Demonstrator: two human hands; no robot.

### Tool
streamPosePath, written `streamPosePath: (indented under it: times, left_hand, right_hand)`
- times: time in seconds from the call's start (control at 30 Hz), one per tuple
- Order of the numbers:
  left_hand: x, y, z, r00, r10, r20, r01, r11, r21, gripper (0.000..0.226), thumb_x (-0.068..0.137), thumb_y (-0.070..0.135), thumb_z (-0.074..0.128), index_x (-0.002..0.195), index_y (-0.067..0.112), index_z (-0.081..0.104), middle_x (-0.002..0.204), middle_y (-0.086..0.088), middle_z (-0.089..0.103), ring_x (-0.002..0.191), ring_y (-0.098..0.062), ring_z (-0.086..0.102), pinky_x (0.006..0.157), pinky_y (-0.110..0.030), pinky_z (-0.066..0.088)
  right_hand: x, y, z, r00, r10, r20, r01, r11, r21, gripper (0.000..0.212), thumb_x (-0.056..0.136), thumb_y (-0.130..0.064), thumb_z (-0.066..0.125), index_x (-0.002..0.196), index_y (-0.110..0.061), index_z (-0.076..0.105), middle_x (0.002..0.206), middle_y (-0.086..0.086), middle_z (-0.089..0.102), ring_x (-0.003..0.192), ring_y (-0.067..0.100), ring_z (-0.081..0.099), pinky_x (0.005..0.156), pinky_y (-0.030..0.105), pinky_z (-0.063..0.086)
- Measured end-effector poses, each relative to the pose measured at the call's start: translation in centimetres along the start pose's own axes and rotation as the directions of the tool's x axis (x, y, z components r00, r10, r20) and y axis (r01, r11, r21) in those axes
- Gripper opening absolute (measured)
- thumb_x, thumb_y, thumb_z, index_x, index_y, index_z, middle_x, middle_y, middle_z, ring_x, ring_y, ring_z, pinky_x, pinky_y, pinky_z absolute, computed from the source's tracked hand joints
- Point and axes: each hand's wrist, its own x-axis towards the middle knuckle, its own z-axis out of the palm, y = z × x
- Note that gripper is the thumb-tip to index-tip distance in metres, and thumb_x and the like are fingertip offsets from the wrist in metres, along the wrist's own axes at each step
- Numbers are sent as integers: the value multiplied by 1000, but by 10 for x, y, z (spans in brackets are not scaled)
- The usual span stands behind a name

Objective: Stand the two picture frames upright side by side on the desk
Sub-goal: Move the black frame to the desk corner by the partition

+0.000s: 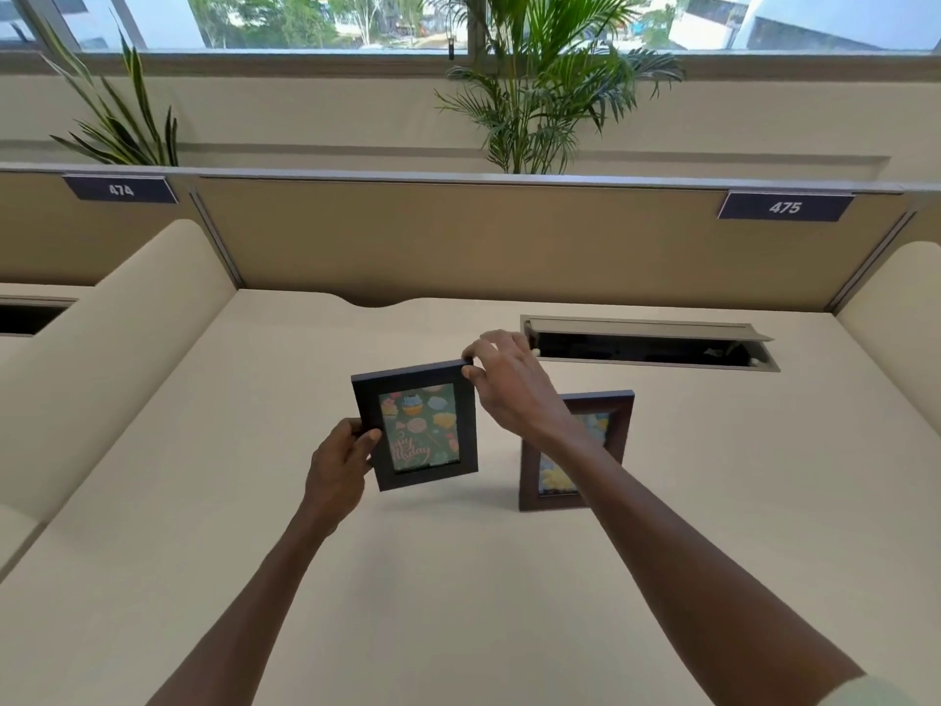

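Observation:
A black picture frame [415, 425] with a green birthday card of cupcakes is held tilted a little to the left, just above the cream desk [458, 578]. My left hand [338, 468] grips its lower left edge. My right hand [509, 384] pinches its top right corner. To the right, a dark brown picture frame [618, 425] with a yellow and blue picture stands upright on the desk; my right forearm hides much of it.
Behind the frames an open cable tray [646, 346] is sunk into the desk. A tan partition [458, 236] closes the back, with labels 474 and 475. Cream side dividers [102, 349] flank the desk. Potted palms [540, 94] stand beyond the partition.

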Motion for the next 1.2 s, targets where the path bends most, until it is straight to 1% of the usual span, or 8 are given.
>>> streamPosePath:
  times: [0.13, 0.23, 0.37, 0.5, 0.7, 0.93, 1.1, 1.2]
  left_hand:
    - [28, 3, -37, 1000, 17, -13, -18, 998, -53, 11, 101, 18, 50, 104, 11, 58, 110, -11, 68, 104, -24, 67, 82, -37, 56]
    - [47, 1, -63, 1000, 15, -27, -17, 998, -68, 11, 101, 18, 50, 102, 12, 58, 108, -10, 69, 102, -21, 68, 80, -34, 56]
    - [70, -3, -92, 999, 17, -28, -19, 997, -72, 10, 100, 19, 50, 100, 15, 60, 105, -3, 70, 98, -12, 69, 79, -29, 57]
    - [93, -12, -122, 999, 10, -34, -12, 998, -55, 11, 101, 20, 50, 101, 17, 60, 106, -2, 70, 96, -9, 70, 77, -26, 58]
    - [124, -26, -158, 998, -5, -61, 1, 998, -61, 11, 100, 21, 51, 99, 23, 62, 105, 1, 72, 99, -11, 70, 83, -31, 56]
    - [157, -43, -189, 992, 0, -126, -9, 997, -71, 11, 99, 24, 54, 98, 30, 64, 103, 4, 74, 99, -10, 70, 83, -31, 54]
    - [175, -58, -207, 985, -46, -164, 21, 988, -151, 10, 98, 23, 56, 102, 24, 65, 105, 1, 74, 101, -10, 70, 86, -33, 54]
    - [183, -64, -215, 982, -54, -180, 23, 985, -170, 11, 98, 24, 56, 104, 22, 65, 104, 2, 74, 100, -9, 71, 86, -34, 54]
  right_hand:
    - [33, -32, 24, 986, 110, 125, -143, 941, 307, 41, 102, -41, 45, 131, -12, 52, 119, 14, 66, 114, 29, 59, 84, 37, 50]
    - [54, -43, 49, 934, 178, 310, -325, 784, 529, 56, 98, -62, 34, 113, -17, 62, 102, 1, 71, 99, 24, 67, 70, 27, 47]
    - [75, -46, 94, 870, 125, 476, -437, 643, 630, 65, 82, -86, 27, 98, -41, 72, 103, -13, 76, 95, 4, 70, 81, 24, 46]
    - [103, -59, 132, 832, 132, 539, -524, 506, 685, 66, 71, -94, 30, 97, -50, 72, 104, -13, 76, 102, 12, 70, 90, 35, 51]
    - [148, -81, 167, 799, 116, 590, -579, 411, 704, 86, 73, -89, 30, 129, -32, 59, 130, 5, 66, 120, 26, 62, 108, 51, 42]
    - [187, -99, 208, 795, 104, 597, -588, 375, 717, 71, 78, -88, 26, 117, -41, 64, 131, 5, 66, 122, 24, 61, 112, 53, 38]
    - [209, -107, 233, 775, 76, 627, -601, 393, 696, 75, 82, -86, 24, 118, -36, 66, 131, 6, 66, 123, 26, 60, 115, 54, 34]
    - [221, -110, 244, 764, 94, 639, -614, 411, 674, 84, 85, -83, 20, 128, -25, 64, 131, 9, 67, 122, 28, 60, 115, 53, 34]
